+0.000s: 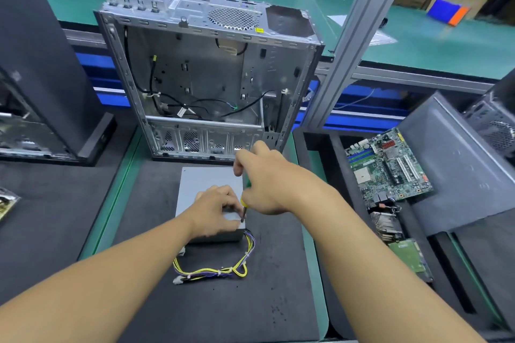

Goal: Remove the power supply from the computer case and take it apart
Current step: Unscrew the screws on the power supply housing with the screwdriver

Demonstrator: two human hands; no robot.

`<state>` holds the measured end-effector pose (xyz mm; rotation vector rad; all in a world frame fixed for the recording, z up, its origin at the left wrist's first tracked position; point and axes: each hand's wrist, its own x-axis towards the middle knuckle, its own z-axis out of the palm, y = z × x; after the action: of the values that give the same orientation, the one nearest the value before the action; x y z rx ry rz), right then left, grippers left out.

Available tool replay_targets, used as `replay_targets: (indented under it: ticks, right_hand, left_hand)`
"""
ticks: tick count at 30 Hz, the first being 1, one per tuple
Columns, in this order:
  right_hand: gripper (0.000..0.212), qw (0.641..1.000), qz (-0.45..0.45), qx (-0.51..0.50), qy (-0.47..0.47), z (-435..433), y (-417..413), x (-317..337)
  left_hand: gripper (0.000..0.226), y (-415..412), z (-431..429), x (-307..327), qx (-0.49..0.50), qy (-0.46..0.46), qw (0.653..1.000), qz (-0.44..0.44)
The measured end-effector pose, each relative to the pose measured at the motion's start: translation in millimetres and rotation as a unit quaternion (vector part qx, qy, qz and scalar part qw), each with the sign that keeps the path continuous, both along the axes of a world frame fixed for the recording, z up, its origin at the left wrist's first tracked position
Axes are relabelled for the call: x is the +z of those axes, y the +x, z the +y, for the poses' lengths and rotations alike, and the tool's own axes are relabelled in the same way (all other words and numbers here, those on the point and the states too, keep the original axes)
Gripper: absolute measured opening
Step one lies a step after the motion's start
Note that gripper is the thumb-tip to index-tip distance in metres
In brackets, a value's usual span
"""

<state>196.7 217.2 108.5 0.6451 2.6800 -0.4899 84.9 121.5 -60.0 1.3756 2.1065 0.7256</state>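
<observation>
Right hand (267, 184) is gripping the screwdriver (243, 211), tip on the power supply (206, 184); I cannot tell whether my left hand (216, 210), resting on it, is grasping. It is lying on black foam (223, 303) on the green desk (309, 245), before the computer case (195, 78).

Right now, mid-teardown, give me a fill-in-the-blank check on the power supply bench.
1. The right hand grips a ____, its tip at the power supply.
2. The power supply's wire bundle is purple and ____.
3. The motherboard lies to the ____ of the power supply.
4. The left hand rests on the power supply's ____ face.
Missing words: screwdriver; yellow; right; top.
</observation>
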Motion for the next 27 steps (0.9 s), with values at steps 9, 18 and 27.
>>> replay_targets:
  ticks: [9, 18, 27]
  right_hand:
    - [0.023, 0.999, 0.030, 0.018, 0.035, 1, 1, -4]
    - [0.022, 0.992, 0.085, 0.000, 0.097, 1, 1, -16]
    - [0.007, 0.993, 0.094, 0.028, 0.066, 6, 12, -9]
  left_hand:
    - [0.017, -5, -1, -1, -0.009, -0.008, 0.999, -0.034]
    - [0.009, 4, -3, -4, 0.026, 0.019, 0.999, -0.017]
    - [0.025, 23, -6, -2, 0.035, 0.030, 0.998, 0.050]
